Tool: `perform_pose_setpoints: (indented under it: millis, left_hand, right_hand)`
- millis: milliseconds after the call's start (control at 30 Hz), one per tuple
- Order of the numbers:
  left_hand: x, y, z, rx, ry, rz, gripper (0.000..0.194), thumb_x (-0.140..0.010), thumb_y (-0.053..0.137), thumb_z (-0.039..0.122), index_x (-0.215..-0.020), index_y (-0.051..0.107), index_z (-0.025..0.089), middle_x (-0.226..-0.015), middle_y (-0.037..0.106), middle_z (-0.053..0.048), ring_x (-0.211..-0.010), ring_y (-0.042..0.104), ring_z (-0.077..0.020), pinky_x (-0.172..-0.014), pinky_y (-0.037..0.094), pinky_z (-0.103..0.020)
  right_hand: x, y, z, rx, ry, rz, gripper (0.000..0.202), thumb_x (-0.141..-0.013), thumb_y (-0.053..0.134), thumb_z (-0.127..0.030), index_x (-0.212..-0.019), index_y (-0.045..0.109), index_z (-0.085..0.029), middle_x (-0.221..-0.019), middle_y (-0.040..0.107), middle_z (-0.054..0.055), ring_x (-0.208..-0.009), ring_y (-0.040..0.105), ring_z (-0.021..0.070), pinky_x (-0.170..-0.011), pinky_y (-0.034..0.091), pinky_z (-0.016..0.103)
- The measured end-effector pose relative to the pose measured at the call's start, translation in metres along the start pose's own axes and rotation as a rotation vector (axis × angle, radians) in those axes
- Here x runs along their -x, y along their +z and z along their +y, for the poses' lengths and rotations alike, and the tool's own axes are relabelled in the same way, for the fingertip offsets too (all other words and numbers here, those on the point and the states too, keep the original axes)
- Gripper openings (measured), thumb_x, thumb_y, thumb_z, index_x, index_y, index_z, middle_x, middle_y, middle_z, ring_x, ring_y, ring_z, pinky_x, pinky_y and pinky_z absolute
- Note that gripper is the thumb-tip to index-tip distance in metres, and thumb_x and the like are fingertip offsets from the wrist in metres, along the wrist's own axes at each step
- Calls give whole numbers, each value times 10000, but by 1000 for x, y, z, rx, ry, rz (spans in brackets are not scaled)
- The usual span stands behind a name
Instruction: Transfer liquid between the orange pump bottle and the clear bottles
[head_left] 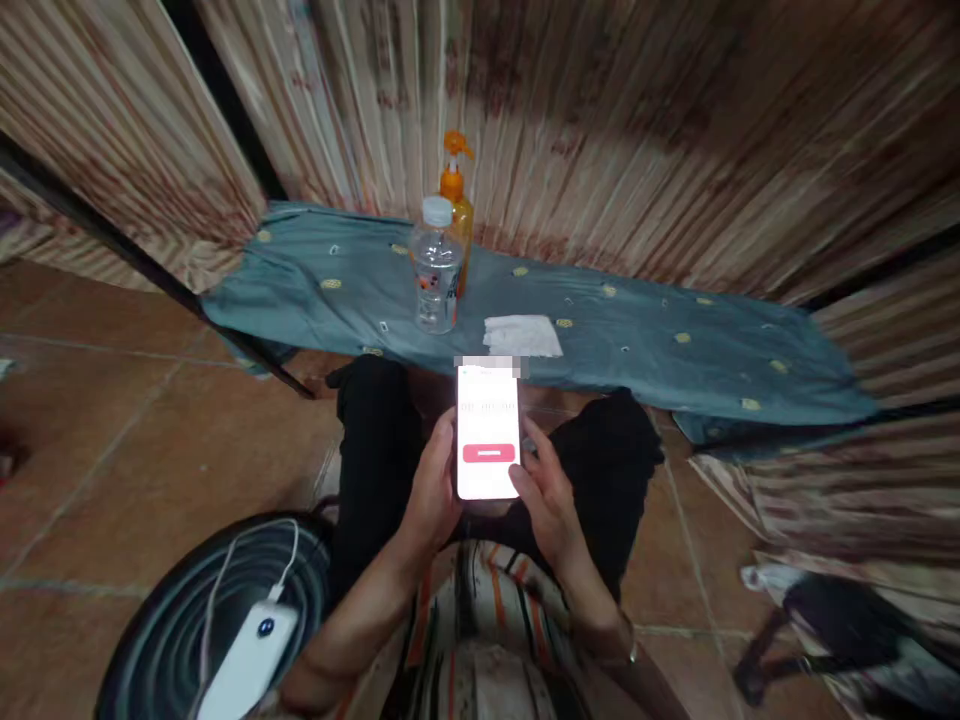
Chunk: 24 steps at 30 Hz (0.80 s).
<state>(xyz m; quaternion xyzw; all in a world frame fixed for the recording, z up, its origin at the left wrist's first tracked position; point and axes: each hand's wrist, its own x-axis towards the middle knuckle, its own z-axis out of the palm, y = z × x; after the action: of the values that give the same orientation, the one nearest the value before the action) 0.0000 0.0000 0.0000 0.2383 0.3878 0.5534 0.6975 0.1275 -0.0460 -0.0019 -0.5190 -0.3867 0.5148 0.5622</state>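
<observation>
A smartphone (487,425) is held upright above my lap, its screen bright white with a red button. My left hand (435,485) is closed around its left edge. On the other side, my right hand (547,490) grips the phone, with the thumb over the screen's lower right corner. Just past the phone, a folded white tissue (523,336) lies on the cloth-covered bench (645,340). A clear plastic bottle (436,270) with a white cap stands on the bench, partly hiding an orange pump bottle (454,185) behind it.
Pleated patterned curtains (600,120) hang behind the bench. Dark metal poles (150,265) run along the left. A white power bank (251,655) with a cable rests on a round black stool (161,600) at lower left. Dark items (840,620) lie at lower right on the tiled floor (90,430).
</observation>
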Motion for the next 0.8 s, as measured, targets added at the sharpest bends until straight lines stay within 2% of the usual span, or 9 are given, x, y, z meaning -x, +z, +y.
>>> perform_pose_setpoints:
  millis: [100, 200, 400, 600, 800]
  left_hand:
    - [-3, 2, -3, 10, 12, -20, 642, -865, 709, 718, -1280, 704, 228, -1255, 800, -94, -1189, 748, -336, -975, 621, -447]
    - [-7, 3, -6, 18, 15, -32, 607, -872, 713, 700, -1263, 709, 236, -1260, 801, -90, -1197, 744, -328, -992, 611, -444]
    - [-20, 10, -16, 30, -26, -40, 619, -837, 759, 697, -1254, 715, 241, -1249, 803, -74, -1182, 751, -325, -1011, 597, -445]
    - [-42, 28, -33, 36, -102, -80, 645, -832, 758, 713, -1279, 711, 250, -1266, 801, -74, -1211, 738, -340, -1055, 574, -480]
    - [-67, 59, -55, 34, -167, -170, 652, -800, 808, 702, -1289, 713, 280, -1332, 778, -45, -1299, 691, -298, -1107, 537, -409]
  right_hand:
    - [8, 2, 4, 14, -8, 20, 865, -910, 773, -583, -1610, 411, -226, -1407, 736, 148, -1251, 747, 316, -1041, 638, 455]
    - [12, 1, 7, 69, -25, 67, 871, -892, 805, -516, -1612, 412, -224, -1478, 690, 149, -1319, 709, 314, -1098, 609, 463]
    - [2, -13, 12, 271, -25, 90, 819, -861, 815, -465, -1574, 490, -226, -1555, 632, 122, -1410, 637, 320, -1186, 537, 474]
    - [-19, -30, 18, 494, 20, 191, 942, -810, 818, -527, -1619, 455, -210, -1570, 617, 132, -1445, 599, 359, -1169, 541, 507]
    - [-39, -48, 23, 569, 39, 371, 1025, -742, 832, -532, -1616, 452, -155, -1628, 542, 187, -1495, 540, 395, -1225, 473, 573]
